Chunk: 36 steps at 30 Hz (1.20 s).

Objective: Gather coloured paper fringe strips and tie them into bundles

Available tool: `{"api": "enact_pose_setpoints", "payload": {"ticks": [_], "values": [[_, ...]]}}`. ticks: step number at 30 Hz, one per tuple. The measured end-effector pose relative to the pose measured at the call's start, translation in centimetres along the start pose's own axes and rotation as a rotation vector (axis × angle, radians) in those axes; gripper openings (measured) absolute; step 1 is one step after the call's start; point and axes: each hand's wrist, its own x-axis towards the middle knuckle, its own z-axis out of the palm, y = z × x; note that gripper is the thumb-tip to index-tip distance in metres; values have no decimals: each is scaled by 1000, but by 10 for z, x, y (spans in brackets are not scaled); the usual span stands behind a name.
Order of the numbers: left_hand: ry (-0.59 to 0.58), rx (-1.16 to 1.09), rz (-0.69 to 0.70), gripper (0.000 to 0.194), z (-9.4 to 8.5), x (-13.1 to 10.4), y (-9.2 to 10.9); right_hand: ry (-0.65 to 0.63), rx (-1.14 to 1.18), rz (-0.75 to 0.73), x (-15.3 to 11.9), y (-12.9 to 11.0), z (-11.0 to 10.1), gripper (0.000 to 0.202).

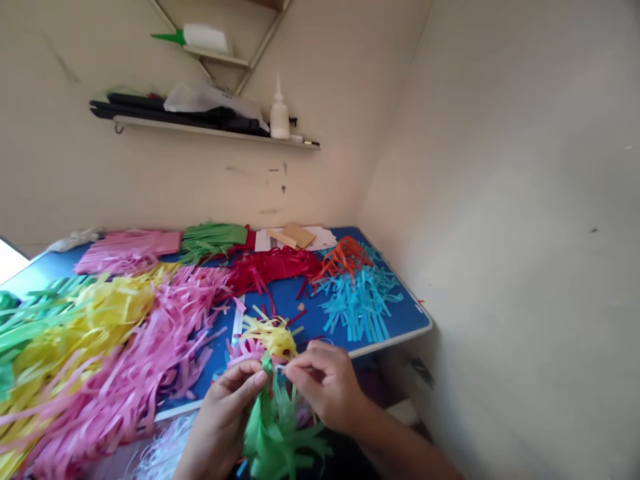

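At the near edge of a blue worktop [310,308] with a pale rim, a person's left hand [227,407] pinched the top of a green fringed tassel [273,433], which hung below both hands. The right hand [327,383], its thumb and forefinger pressed together, worked just beside that top. Yellow fringed strips [273,335] lay just beyond the fingers, with light blue fringed paper [360,300] farther to the right.

My blue table [310,313] bears pink [165,327], yellow [107,303] and green fringes [215,237] left. Red fringe [280,267] lies mid-table; blue fringe [360,300], right.
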Motion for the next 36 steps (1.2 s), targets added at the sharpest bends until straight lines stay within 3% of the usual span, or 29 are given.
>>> {"api": "enact_pose_setpoints", "payload": {"ticks": [4,8,11,17,22,27,32,36], "values": [[7,-3,-72,47,-2,2,1,-3,-39,-15,-1,5,3,16],[-26,57,-26,45,-5,6,-4,-39,-77,-11,-2,8,5,19],[-18,168,133,41,-10,9,-9,-83,-141,-6,-3,6,2,23],[-106,544,468,27,-19,10,-16,-372,-141,141,-1,-1,-7,29],[59,852,774,29,-21,7,-22,-314,-48,321,-3,10,0,15],[34,1041,1012,22,-21,11,-20,-205,-207,112,4,16,5,12],[-30,1051,988,23,-12,13,-3,-116,-136,-41,29,8,-1,10],[-104,1053,907,30,-7,17,15,-299,214,65,59,-14,-9,17]]}}
